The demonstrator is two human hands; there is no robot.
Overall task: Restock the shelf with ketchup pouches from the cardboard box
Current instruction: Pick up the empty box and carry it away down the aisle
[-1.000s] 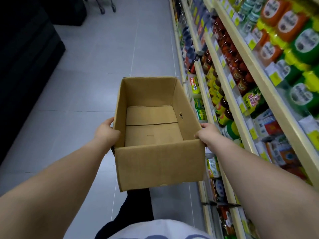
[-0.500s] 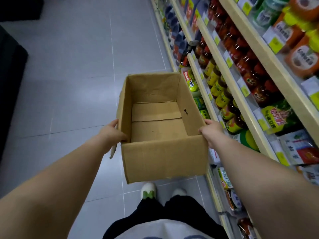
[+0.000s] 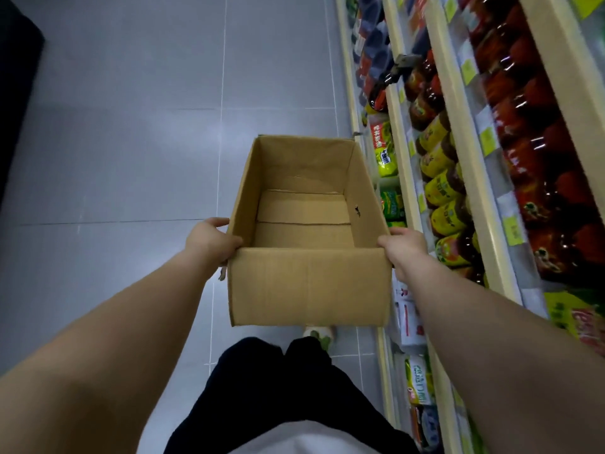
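I hold an open brown cardboard box [image 3: 307, 286] in front of me above the floor. Nothing lies inside it; only its folded bottom flaps show. My left hand [image 3: 209, 240] grips the box's near left corner and my right hand [image 3: 404, 249] grips its near right corner. The shelf [image 3: 471, 149] runs along my right side, stocked with red-capped bottles, yellow-green jars and pouches. A red and green pouch [image 3: 383, 149] stands on a lower level just beyond the box's far right corner. No ketchup pouch can be told apart.
Grey floor tiles [image 3: 131, 142] stretch ahead and to the left. A dark fixture [image 3: 16, 60] stands at the far left edge. My dark trousers and a white shoe [image 3: 319, 334] show below the box. More packets [image 3: 417, 381] fill the lowest shelf levels.
I have walked forward along the aisle and my view has tilted down. The box stays in both hands and has shifted to the right in the view, closer to the shelf.
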